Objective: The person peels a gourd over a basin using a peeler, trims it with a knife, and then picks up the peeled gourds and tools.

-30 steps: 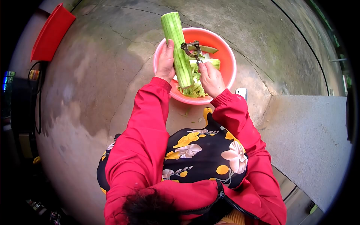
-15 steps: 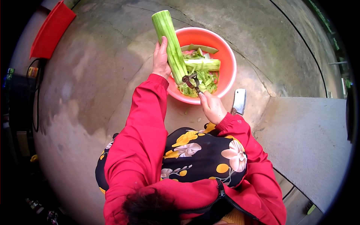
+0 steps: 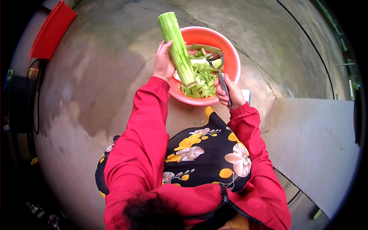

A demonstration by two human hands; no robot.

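Note:
My left hand [image 3: 165, 62] is wrapped round a long, pale-green peeled gourd [image 3: 177, 48], tilted with its lower end over the basin. A Y-shaped peeler [image 3: 224, 86] is in my right hand [image 3: 231, 91], its blade end raised above the right part of the basin, apart from the gourd. Beneath both hands stands a pink-orange basin [image 3: 230, 46] on the floor. Inside it lie a heap of green peelings [image 3: 203, 85] and another peeled gourd piece [image 3: 203, 64], partly hidden by the peeler.
A cleaver's blade [image 3: 246, 94] shows on the floor behind my right wrist, mostly hidden. To the right is a raised grey slab [image 3: 314, 145]. A red plastic object [image 3: 53, 30] stands at the far left on the concrete floor [image 3: 88, 84].
My right hand has moved the peeler away from the gourd's lower end, up and to the right. The gourd has shifted slightly to the right. My right arm now covers more of the cleaver.

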